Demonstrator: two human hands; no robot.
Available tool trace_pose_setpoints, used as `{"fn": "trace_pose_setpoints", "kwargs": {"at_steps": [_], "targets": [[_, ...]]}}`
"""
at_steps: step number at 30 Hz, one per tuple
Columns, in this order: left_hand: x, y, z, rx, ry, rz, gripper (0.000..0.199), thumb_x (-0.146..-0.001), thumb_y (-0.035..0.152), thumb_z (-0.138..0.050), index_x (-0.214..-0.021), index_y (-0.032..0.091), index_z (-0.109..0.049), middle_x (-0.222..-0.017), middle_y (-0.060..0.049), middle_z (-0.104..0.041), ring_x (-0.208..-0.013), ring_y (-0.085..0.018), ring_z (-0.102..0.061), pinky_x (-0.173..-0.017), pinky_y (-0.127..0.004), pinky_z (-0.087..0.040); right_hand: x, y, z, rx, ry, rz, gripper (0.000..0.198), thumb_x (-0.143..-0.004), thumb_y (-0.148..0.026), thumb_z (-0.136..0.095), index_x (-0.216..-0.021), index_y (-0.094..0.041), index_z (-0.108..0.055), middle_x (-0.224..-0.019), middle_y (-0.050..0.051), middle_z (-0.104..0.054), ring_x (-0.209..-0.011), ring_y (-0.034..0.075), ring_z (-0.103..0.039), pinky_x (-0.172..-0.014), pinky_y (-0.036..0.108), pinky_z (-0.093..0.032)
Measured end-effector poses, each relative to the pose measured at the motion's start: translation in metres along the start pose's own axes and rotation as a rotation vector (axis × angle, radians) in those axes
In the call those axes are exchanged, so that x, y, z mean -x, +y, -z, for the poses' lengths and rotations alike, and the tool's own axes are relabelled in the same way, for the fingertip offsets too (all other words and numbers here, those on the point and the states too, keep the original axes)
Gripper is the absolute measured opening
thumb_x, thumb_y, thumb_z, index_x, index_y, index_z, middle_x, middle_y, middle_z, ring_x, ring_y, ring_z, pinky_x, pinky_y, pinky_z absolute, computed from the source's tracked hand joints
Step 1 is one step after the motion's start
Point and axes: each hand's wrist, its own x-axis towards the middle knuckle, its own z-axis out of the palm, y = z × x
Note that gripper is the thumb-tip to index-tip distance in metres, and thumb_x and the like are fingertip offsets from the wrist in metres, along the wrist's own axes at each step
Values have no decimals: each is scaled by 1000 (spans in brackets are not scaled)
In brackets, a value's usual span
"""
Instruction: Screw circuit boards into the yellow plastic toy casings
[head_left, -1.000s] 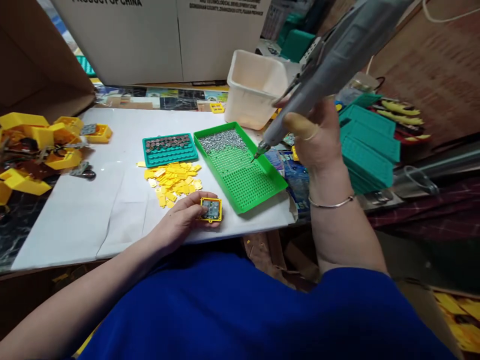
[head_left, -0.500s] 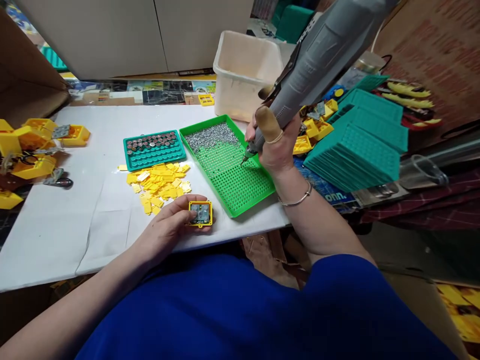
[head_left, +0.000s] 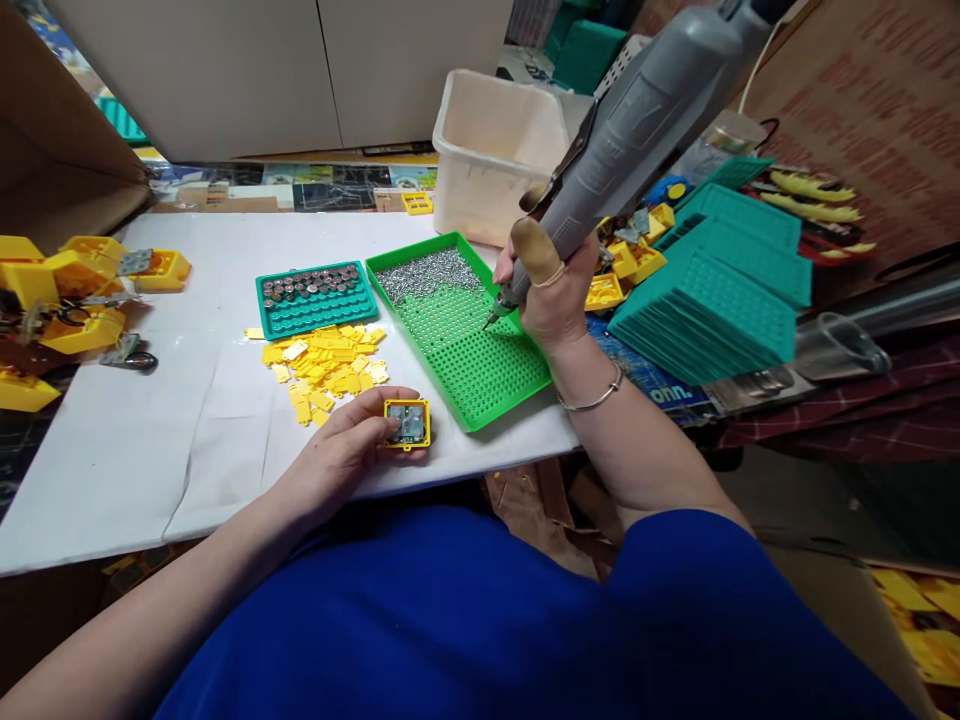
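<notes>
In the lower middle of the frame, the left hand (head_left: 349,440) grips a small yellow casing (head_left: 407,447) between thumb and fingers, with a grey, circuit-board-like insert facing up inside it. Right of centre, the right hand (head_left: 562,305) is wrapped around a grey power screwdriver (head_left: 611,150), which slants from the upper right down toward the middle; tan covers (head_left: 536,252) sit on the thumb and one finger (a thin bangle (head_left: 596,400) circles that wrist). The bit points at the perforated green tray (head_left: 491,385) in the centre, though whether its tip touches the tray or hangs just above is hard to tell. Small silvery screws (head_left: 427,272) crowd the tray's far end. Left of it lies a teal tray (head_left: 319,322) partly filled with round dark metallic pieces (head_left: 311,288), and just below that a loose heap of flat yellow pieces (head_left: 330,358). A whitish bin (head_left: 480,190) stands at upper centre, stacked teal trays (head_left: 709,310) at right, and yellow housings (head_left: 86,330) at far left.
</notes>
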Motion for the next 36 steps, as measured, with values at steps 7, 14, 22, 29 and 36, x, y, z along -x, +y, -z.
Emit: {"fn": "trace_pose_setpoints", "kwargs": {"at_steps": [7, 14, 22, 29, 36], "targets": [[-1, -2, 2, 20, 2, 4, 33, -75, 21, -72, -106, 13, -65, -90, -6, -71, -80, -18, -69, -76, -34, -62, 3, -2, 0, 12, -35, -4, 41, -80, -67, -64, -84, -29, -48, -58, -6, -44, -49, 15, -50, -53, 32, -42], [-3, -1, 1, 41, 19, 12, 29, -75, 15, -67, -104, 13, -65, -90, -7, -71, -80, -19, -70, -74, -34, -63, -5, -20, -4, 35, -16, -70, 53, -73, -77, -62, -84, -30, -41, -58, -6, -46, -50, 14, -47, -59, 33, -46], [-4, 1, -3, 74, 57, 34, 27, -75, 7, -60, -102, 11, -66, -87, -8, -70, -75, -17, -69, -70, -33, -63, 30, -87, -39, -316, -118, -128, 44, -72, -66, -66, -80, -29, -43, -53, -8, -41, -43, 13, -44, -45, 31, -39], [-5, -3, -2, 103, 11, 0, 25, -74, 7, -62, -98, 12, -66, -84, -6, -68, -76, -16, -67, -73, -34, -63, 62, -93, -53, -429, -260, -133, 39, -81, -57, -69, -64, -26, -54, -60, -5, -53, -43, 10, -43, -44, 28, -42], [-6, -5, 0, 101, -5, -3, 28, -73, 9, -64, -101, 12, -68, -88, -6, -68, -76, -15, -65, -74, -35, -62, 61, -92, -55, -414, -334, -162, 40, -76, -61, -74, -66, -28, -54, -60, -4, -49, -42, 12, -41, -42, 31, -38]]}}
